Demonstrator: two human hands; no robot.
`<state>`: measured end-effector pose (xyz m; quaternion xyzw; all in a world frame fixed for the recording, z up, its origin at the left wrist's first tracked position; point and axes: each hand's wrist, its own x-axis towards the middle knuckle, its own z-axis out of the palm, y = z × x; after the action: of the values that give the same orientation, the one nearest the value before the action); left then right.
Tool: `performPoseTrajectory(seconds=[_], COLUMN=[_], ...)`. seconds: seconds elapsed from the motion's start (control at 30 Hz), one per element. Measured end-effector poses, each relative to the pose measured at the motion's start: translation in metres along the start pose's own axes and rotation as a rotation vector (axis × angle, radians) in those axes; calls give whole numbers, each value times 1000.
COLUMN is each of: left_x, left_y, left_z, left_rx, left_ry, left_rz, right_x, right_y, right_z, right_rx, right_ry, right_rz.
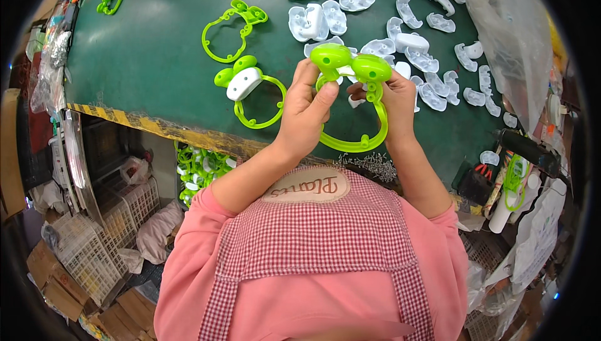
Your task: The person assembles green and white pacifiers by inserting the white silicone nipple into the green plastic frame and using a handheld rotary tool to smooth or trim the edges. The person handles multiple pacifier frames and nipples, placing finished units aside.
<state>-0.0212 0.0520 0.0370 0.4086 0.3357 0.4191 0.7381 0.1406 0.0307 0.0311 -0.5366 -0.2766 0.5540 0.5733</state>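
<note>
1. Head view: a lime-green, two-knobbed plastic ring (370, 67) is raised over the dark green surface (156, 47).
2. The left hand's (304, 116) fingers grip its left side; the right hand (400, 106) is at the right knob, fingers partly hidden, grip impossible to tell.
3. Just left lies a white-capped lime-green ring (244, 84).
4. Beyond, curved white plastic shells (411, 43) lie scattered.

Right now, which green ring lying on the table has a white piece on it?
The ring just left of the left hand: a white piece sits by its knobs. Others lying there show only green.
</note>
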Motion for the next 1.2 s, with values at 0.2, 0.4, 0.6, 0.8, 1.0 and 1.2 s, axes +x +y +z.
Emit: performPoseTrajectory(seconds=[0.2, 0.4, 0.6, 0.8, 1.0, 1.2], left_x=[-1, -3, -5, -14, -39, -41], left_y=[3, 10, 6, -1, -3, 0], left_z=[-7, -12, -13, -25, -44, -40], left_rx=[-53, -42, 176, 98, -145, -39], left_ry=[-56, -15, 12, 14, 92, 180], left_rz=[-94, -158, -109, -315, -377, -351], right_x=[-4, -8, -19, -27, -12, -13], right_y=[1, 2, 5, 11, 16, 39], right_z=[-2, -18, -12, -15, -42, -46], right_rx=[-14, 393, 113, -90, -1041, -1108], right_ry=[-77, -362, -260, -194, -121, -111], right_rz=[3, 221, 118, 71, -859, -780])
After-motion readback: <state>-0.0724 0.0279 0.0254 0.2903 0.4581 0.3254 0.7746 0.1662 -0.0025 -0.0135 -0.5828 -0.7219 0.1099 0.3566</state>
